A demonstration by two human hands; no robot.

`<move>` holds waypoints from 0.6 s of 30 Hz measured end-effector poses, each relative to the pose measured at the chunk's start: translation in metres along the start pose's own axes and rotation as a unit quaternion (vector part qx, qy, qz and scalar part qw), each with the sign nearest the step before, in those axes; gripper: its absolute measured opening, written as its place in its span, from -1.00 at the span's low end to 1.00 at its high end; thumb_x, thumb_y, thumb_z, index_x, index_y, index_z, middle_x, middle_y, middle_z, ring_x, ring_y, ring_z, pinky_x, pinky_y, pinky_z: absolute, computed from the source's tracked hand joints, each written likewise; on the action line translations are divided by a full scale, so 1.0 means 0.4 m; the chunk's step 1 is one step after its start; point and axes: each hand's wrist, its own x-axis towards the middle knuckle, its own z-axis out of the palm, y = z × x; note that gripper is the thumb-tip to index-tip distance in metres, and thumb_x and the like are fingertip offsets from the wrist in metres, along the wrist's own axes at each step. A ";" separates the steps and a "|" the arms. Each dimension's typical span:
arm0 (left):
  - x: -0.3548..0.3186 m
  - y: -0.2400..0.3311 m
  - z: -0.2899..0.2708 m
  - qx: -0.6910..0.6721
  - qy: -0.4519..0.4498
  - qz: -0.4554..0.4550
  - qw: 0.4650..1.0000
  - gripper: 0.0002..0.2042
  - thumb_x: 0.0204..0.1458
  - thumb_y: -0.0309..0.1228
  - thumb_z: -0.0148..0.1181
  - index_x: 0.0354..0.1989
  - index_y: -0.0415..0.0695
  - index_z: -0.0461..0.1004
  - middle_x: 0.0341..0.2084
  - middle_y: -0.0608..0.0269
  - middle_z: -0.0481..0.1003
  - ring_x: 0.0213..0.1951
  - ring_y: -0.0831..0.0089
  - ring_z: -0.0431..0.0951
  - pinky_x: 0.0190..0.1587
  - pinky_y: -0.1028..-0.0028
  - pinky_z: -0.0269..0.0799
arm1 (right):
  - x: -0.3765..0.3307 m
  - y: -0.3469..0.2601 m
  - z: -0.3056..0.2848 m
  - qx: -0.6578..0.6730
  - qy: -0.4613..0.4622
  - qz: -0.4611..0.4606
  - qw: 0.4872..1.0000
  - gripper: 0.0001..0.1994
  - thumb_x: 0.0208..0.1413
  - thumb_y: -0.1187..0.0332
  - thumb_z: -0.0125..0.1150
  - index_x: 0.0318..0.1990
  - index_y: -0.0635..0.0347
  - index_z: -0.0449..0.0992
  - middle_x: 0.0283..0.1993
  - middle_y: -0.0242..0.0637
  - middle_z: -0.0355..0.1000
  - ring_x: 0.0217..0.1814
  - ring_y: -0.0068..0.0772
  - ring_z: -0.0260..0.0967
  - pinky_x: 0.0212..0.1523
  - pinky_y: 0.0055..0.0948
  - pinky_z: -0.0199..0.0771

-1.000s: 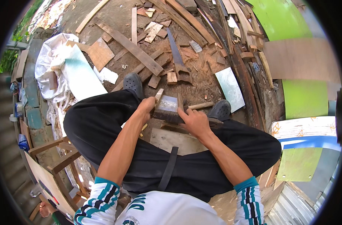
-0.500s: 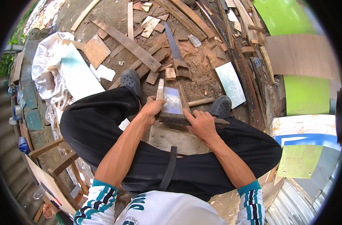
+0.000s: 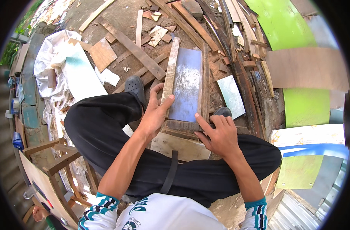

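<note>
In front of me stands a shallow wooden box (image 3: 204,82) with rough side rails and a worn blue-grey panel (image 3: 187,84) as its base. Its long side points away from me, and a dark end board (image 3: 182,125) is nearest my body. My left hand (image 3: 156,113) is closed around the left rail, thumb on top. At the near right corner, my right hand (image 3: 220,132) has its index finger on the inner edge and its thumb on the outside of the end board. A pale wooden board (image 3: 179,146) lies below the box, between my legs.
Wood scraps and planks (image 3: 133,48) cover the ground ahead. A white sheet (image 3: 83,76) lies at left, near a wooden frame (image 3: 64,163). Long dark timber (image 3: 244,80) and green panels (image 3: 305,109) line the right. Another person's foot (image 3: 40,212) shows at lower left.
The box has tilted up, so its full panel now faces me and it covers the handsaw seen before. My left hand has shifted along the left rail; my right hand stays by the near corner.
</note>
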 end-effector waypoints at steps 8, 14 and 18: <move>-0.011 -0.070 -0.017 0.107 0.006 0.111 0.988 -0.23 0.32 -0.06 0.07 0.49 -0.22 -0.16 0.21 -0.06 0.36 0.22 0.32 0.37 0.24 0.33 0.31 | -0.063 -0.021 0.042 -0.006 0.029 -0.008 1.000 -0.42 -0.14 0.19 0.52 0.15 -0.17 0.57 -0.31 -0.36 0.27 -0.33 -0.32 0.26 -0.32 -0.33 0.25; -0.023 -0.079 -0.028 0.043 -0.027 0.058 0.997 -0.40 0.38 -0.09 -0.05 0.43 -0.24 0.09 0.25 0.11 0.34 0.23 0.41 0.37 0.27 0.38 0.30 | -0.076 -0.037 0.051 -0.013 0.083 -0.016 0.996 -0.42 -0.15 0.20 0.52 0.14 -0.22 0.59 -0.15 -0.30 0.27 -0.28 -0.28 0.24 -0.28 -0.34 0.27; -0.024 -0.083 -0.016 -0.006 -0.022 0.074 0.997 -0.38 0.36 -0.08 0.00 0.42 -0.26 0.10 0.23 0.11 0.36 0.20 0.41 0.39 0.25 0.39 0.32 | -0.068 -0.033 0.048 -0.030 0.081 -0.015 0.996 -0.43 -0.14 0.19 0.51 0.15 -0.24 0.59 -0.10 -0.28 0.26 -0.25 -0.26 0.24 -0.23 -0.32 0.27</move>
